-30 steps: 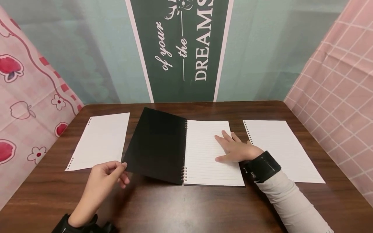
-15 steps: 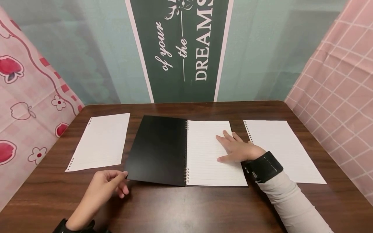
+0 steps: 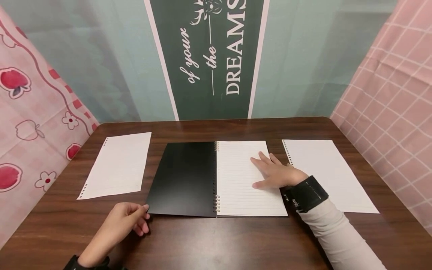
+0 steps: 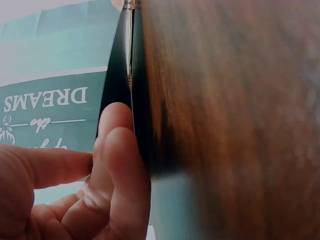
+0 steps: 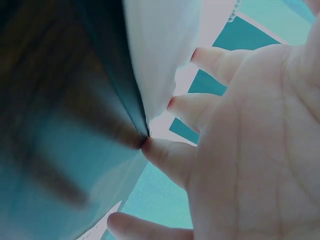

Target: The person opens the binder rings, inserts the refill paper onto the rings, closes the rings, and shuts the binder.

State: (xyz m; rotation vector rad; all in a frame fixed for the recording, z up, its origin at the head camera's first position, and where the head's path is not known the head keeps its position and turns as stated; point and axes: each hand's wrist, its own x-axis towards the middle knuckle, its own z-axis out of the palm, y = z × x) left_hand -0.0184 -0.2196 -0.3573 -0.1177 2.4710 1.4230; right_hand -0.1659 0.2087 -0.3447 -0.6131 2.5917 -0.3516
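Observation:
A spiral notebook lies open in mid-table in the head view, its black cover folded out to the left and its lined page on the right. My left hand pinches the cover's near left corner between thumb and fingers. In the left wrist view the thumb and fingers meet at the edge of the black cover, which stays close over the table. Spread out, my right hand rests on the right part of the lined page. Its fingertips touch the page edge in the right wrist view.
One loose punched sheet lies left of the notebook. Another loose lined sheet lies to the right, partly under my right forearm in view. Brown wood makes up the table. Printed cloths hang behind and at both sides.
The black cover has come down from a raised tilt to nearly flat on the table, with my left hand lowering along with it. My right hand stays on the page.

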